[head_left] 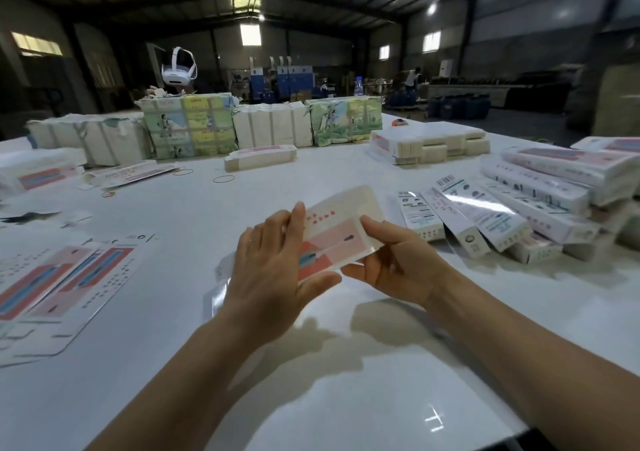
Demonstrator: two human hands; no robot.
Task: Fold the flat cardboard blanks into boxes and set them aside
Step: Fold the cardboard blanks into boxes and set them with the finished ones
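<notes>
Both forearms reach in from the near edge over the glossy white table (346, 398); between them, raised above the tabletop, sits a cardboard blank (337, 228), pink and cream with a blue stripe at its near left corner, its far end blurred; the left hand (270, 277) stands edge-on against the blank's left side, fingers fairly straight and lying up along the card, thumb reaching under the near edge; that grip is spread, fingers apart rather than curled; the right hand (391, 260) pinches the blank's right edge, thumb on the printed face and curled fingers beneath, so its grip is clamped on the card.

At the left, flat printed blanks (59, 284) lie overlapping on the table; to the right lies a heap of folded boxes (502, 208), long and white with barcodes and glossy windows, leaning on one another; behind them sits a squared stack of bundled blanks (429, 142); along the far edge stands a row of paper-wrapped bundles (194, 124), some with green and yellow pictures; a small bundle (259, 157) lies before them, with rubber bands (223, 179) loose nearby; a white headset (178, 69) shows above the row; a water bottle (359, 86) stands behind.
</notes>
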